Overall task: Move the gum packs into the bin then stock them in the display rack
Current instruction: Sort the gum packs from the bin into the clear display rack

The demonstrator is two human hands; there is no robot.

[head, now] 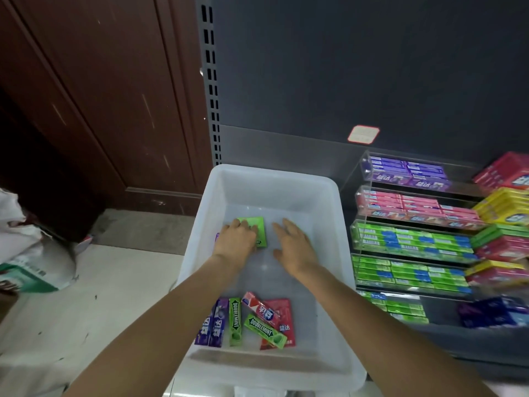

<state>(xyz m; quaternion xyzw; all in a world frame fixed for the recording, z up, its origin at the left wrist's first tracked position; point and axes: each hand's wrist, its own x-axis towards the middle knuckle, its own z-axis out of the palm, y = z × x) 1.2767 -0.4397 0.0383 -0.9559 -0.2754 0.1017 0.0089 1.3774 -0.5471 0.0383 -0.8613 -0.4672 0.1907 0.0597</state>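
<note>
We see our left hand (236,237) half hiding a flat green pack (255,231), gripping it, purple pack (217,237) barely visible at nine o'clock, right hand (292,244) spread wide, translucent plastic bin (337,253)

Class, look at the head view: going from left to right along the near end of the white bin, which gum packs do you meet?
Two purple packs → upright green Doublemint stick → slanted green Doublemint stick, with the red packs overlapping beside it, all inside the white bin.
</note>
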